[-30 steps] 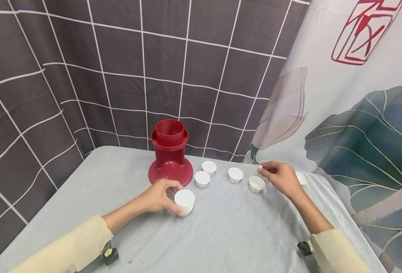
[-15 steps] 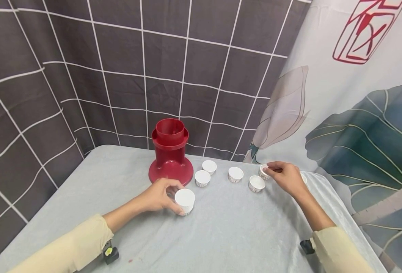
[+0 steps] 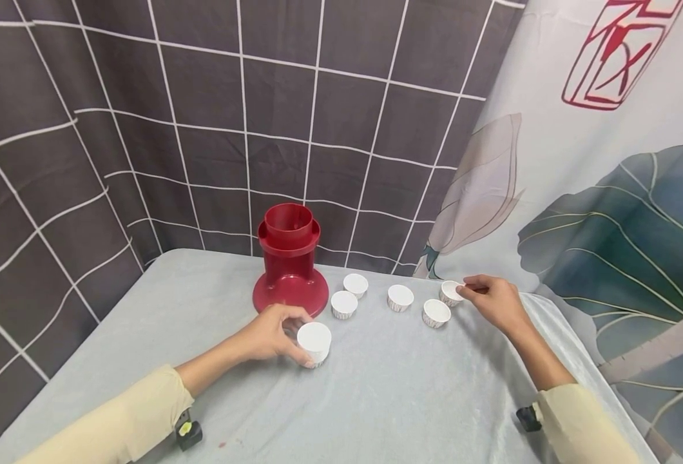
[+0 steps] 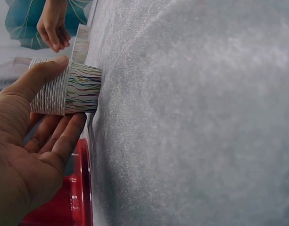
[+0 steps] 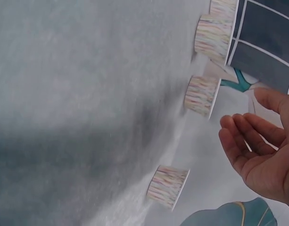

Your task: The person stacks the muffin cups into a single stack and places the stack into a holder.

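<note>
My left hand (image 3: 272,334) holds a stack of white paper baking cups (image 3: 314,341) just above or on the table. In the left wrist view the thumb and fingers pinch the stack (image 4: 66,89); the lowest cup shows wavy coloured stripes. At the back right, my right hand (image 3: 497,304) is beside a single baking cup (image 3: 449,294). The right wrist view shows this hand (image 5: 267,155) with loosely bent fingers, thumb apart, holding nothing, and a gap to that cup (image 5: 202,96). Another cup (image 5: 168,187) stands farther right, hidden by the hand in the head view.
A red cylindrical stand with a round base (image 3: 288,270) is at the back, behind my left hand. Several single cups stand near the back edge, including one (image 3: 436,314) and another (image 3: 344,304). Grey cloth covers the table (image 3: 376,399); a gridded curtain (image 3: 202,129) hangs behind.
My right hand has let go of the cup at the back right and drawn slightly away to the right, leaving it standing. The left hand and its stack have stayed in place.
</note>
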The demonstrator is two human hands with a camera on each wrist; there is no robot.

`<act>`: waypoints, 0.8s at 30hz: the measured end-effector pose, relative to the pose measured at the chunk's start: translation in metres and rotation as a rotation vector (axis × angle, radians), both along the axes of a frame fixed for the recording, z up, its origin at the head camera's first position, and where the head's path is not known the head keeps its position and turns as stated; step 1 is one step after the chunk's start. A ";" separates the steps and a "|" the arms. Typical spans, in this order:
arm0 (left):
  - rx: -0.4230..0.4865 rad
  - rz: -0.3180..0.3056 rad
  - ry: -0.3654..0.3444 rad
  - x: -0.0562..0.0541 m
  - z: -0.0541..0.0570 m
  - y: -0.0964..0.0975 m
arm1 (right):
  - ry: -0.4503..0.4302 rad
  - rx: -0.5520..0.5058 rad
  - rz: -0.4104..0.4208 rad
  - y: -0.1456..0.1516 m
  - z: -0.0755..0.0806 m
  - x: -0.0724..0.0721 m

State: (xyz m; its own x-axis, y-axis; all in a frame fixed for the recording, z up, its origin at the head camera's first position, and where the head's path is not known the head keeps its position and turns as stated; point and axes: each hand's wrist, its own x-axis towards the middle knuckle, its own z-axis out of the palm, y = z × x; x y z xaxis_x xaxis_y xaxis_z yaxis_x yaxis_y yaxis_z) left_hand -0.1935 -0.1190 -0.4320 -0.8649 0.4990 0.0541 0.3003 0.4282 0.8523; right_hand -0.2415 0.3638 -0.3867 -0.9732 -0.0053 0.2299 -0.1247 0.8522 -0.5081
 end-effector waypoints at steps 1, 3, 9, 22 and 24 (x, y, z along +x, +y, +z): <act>0.000 0.000 0.002 0.000 0.000 0.000 | 0.000 0.003 -0.003 0.001 0.000 0.000; -0.003 0.003 0.004 0.000 -0.001 -0.001 | 0.001 0.010 -0.009 0.004 0.000 -0.001; 0.001 0.006 0.003 0.000 -0.002 -0.001 | -0.005 0.028 -0.037 0.014 0.000 -0.001; -0.010 0.006 0.006 0.000 -0.001 -0.002 | 0.000 -0.010 -0.088 0.032 0.002 0.000; -0.010 0.001 0.009 -0.001 0.000 -0.001 | 0.014 -0.005 -0.099 0.034 0.003 0.000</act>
